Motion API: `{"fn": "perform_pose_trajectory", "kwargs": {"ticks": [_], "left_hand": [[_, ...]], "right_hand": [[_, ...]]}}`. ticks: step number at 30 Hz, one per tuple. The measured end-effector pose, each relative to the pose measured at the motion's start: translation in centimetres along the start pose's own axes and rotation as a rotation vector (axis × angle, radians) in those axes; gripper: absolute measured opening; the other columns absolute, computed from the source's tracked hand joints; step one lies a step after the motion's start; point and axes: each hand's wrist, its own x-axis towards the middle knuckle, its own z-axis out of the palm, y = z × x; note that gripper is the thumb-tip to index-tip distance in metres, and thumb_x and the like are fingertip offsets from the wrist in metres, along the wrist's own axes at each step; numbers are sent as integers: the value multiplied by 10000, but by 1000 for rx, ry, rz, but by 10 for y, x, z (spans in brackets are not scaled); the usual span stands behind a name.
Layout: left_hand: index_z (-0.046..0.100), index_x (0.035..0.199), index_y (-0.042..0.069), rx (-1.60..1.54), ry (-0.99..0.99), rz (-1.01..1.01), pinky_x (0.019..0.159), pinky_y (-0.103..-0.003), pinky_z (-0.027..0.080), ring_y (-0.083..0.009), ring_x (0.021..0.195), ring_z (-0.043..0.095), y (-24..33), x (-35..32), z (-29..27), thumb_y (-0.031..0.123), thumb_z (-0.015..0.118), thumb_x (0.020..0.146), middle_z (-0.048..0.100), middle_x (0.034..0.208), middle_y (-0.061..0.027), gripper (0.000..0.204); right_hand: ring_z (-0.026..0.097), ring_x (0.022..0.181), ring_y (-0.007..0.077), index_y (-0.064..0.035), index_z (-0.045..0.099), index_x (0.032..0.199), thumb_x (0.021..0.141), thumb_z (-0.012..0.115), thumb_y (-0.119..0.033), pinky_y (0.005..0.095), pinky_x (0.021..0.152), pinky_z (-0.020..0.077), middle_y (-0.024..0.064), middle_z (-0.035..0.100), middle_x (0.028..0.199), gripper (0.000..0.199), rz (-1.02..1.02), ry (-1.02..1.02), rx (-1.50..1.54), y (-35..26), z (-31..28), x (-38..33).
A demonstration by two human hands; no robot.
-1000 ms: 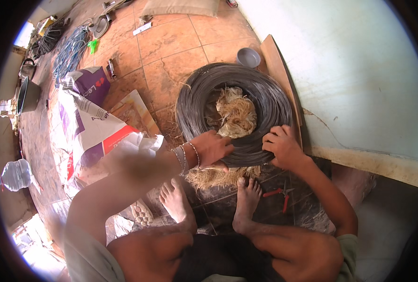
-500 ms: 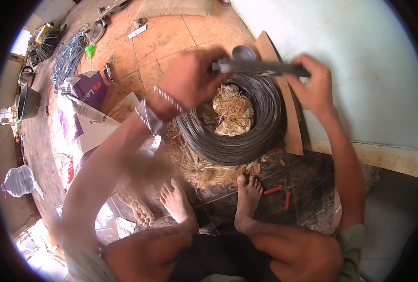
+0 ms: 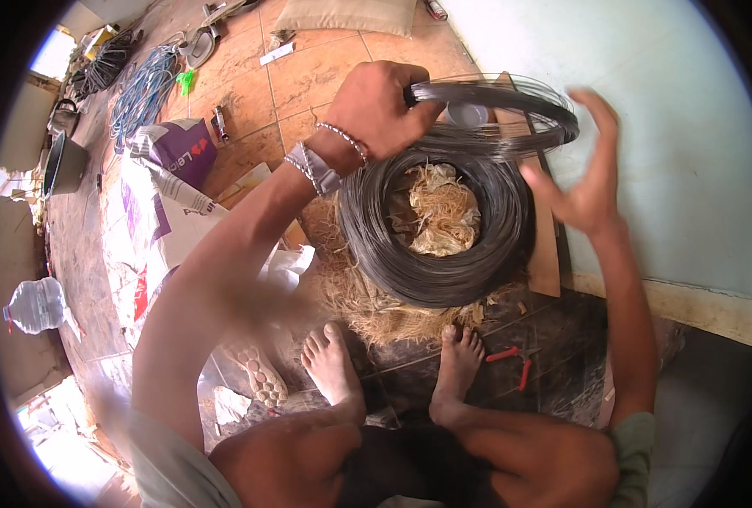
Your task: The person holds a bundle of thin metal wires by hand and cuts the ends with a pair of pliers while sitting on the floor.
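My left hand point(image 3: 384, 110) is closed around one side of a small coil of dark wire point(image 3: 545, 114), holding it up. Across from it, my right hand point(image 3: 586, 173) is spread, thumb and fingers apart around the coil's far side, with a gap showing between them and the wire. Below the raised coil lies a much larger coil of dark wire point(image 3: 443, 284) on the floor. Crumpled wrapping and straw-like fibre point(image 3: 443, 212) fill its middle, and more frayed fibre sticks out beneath it. Behind the small coil, a round grey container point(image 3: 469, 114) is partly hidden.
Red-handled pliers point(image 3: 524, 364) lie by my right foot. A brown board point(image 3: 545, 254) leans at the pale wall. Leftward are a white and purple sack point(image 3: 164, 212), a clear plastic bottle point(image 3: 37, 305), a dark bucket point(image 3: 65, 165) and blue cable point(image 3: 147, 89). A cushion point(image 3: 350, 13) lies farther off.
The small coil has tipped from nearly edge-on to showing its ring. My right hand has let go of it and spread its fingers; my left still grips it. The view has shifted slightly.
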Motion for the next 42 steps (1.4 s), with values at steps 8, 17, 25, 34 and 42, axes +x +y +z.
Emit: {"fn": "perform_pose_trajectory", "kwargs": {"ticks": [8,17,25,34,42], "left_hand": [[711,848,-11,-138,109,-13,500,-314,445,-113,495,539,3,24,11,275,740,827,595,554,-58,288],[715,839,25,-196,-227,54,486,-263,364,-53,527,461,23,13,-11,467,835,771,515,580,49,463],[689,901,-28,-119,99,251,522,-284,411,-74,559,493,-7,30,7,407,796,836,533,585,7,453],[706,934,-30,-102,-101,-82,543,-300,440,-98,569,538,8,13,0,299,731,856,619,622,-54,338],[719,871,-46,-87,5,-61,667,-372,534,-281,626,667,9,26,5,322,708,747,674,681,-177,389]], "right_hand": [[631,789,235,-53,650,845,879,739,-346,481,848,466,20,610,732,308,-102,-773,105,-26,15,-147],[531,775,224,-77,697,887,882,747,-214,365,752,441,27,574,816,146,249,11,4,3,11,-4],[577,1050,276,-105,700,1091,843,792,-285,404,925,424,71,636,1075,320,-126,190,-277,32,-2,50],[638,921,272,-54,654,979,882,725,-286,450,875,495,132,644,1008,262,-169,-203,107,4,-2,-75],[618,1013,301,-83,628,1123,831,746,-458,448,942,442,110,613,1156,489,-33,-738,126,-44,18,-191]]}}
